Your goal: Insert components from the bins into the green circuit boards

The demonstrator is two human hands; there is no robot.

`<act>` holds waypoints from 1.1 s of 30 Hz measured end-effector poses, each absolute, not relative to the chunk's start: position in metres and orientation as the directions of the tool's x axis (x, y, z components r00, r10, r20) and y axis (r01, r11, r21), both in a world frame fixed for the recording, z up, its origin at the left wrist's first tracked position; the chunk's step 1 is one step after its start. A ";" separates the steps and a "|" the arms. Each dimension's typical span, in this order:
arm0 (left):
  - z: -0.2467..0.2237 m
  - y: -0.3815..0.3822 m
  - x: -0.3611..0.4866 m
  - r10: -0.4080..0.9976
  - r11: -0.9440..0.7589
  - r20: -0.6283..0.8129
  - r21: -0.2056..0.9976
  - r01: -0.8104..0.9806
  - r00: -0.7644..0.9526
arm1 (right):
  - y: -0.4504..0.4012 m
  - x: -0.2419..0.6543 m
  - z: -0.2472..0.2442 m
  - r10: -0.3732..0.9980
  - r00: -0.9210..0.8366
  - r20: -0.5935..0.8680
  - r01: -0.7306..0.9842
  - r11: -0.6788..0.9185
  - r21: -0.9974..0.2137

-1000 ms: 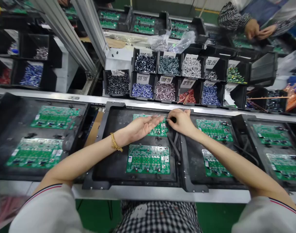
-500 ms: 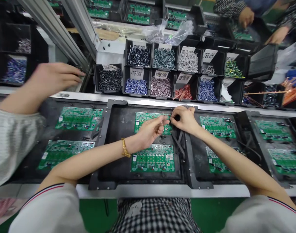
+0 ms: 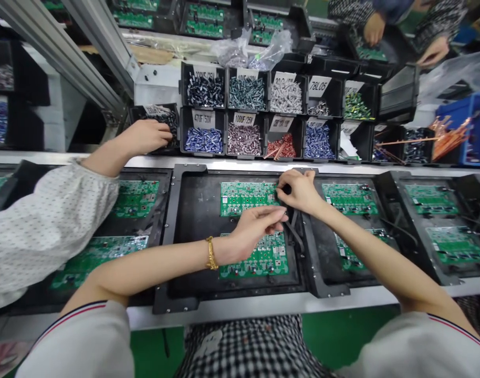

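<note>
My left hand (image 3: 252, 231), with a gold bracelet (image 3: 211, 253) at the wrist, is closed in a pinch between two green circuit boards. What the fingertips hold is too small to make out. Its palm covers part of the lower circuit board (image 3: 271, 257). My right hand (image 3: 302, 192) is closed too, thumb and forefinger pinched at the right edge of the upper circuit board (image 3: 248, 195); anything between them is hidden. Both boards lie flat in a black tray (image 3: 188, 226).
A co-worker's hand (image 3: 145, 137) reaches into the leftmost bin of dark parts. Labelled bins of capacitors (image 3: 203, 140) and other components line the back. Neighbouring trays hold more circuit boards (image 3: 350, 199). Across the line, another person's hands (image 3: 374, 29) work at a tray.
My left hand has moved down and right, off the upper board's edge. My right hand stays at that edge. The co-worker's hand has moved right to the bin. The view has shifted slightly.
</note>
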State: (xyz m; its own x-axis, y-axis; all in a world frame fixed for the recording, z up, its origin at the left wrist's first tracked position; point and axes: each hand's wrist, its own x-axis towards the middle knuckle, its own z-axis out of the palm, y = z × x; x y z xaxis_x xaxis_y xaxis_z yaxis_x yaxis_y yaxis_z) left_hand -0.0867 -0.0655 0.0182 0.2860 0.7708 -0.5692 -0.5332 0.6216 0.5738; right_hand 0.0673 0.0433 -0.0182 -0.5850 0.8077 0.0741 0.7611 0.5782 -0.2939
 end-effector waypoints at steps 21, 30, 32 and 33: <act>-0.008 0.084 -0.147 0.994 -0.112 0.097 0.914 0.390 0.058 | -0.049 0.094 0.025 0.815 -0.580 0.016 0.756 0.546 -0.361; -0.033 0.145 -0.160 0.985 -0.152 0.017 0.582 0.799 0.174 | -0.074 0.096 -0.004 0.783 -0.621 -0.035 0.739 0.571 -0.359; -0.028 0.146 -0.159 0.993 -0.113 0.059 0.688 0.717 0.100 | -0.073 0.096 -0.005 0.780 -0.625 -0.033 0.739 0.577 -0.349; -0.023 0.146 -0.157 0.998 -0.060 0.053 0.789 0.612 0.029 | -0.073 0.096 -0.005 0.779 -0.627 -0.032 0.739 0.580 -0.343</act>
State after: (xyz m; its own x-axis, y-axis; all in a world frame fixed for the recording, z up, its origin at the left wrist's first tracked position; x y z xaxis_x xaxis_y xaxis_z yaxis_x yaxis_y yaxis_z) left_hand -0.1574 0.1458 -0.0230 0.0294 0.9981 0.0533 0.6121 -0.0601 0.7885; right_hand 0.0956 -0.0734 -0.0053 -0.6268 0.7785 -0.0322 0.7385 0.5804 -0.3431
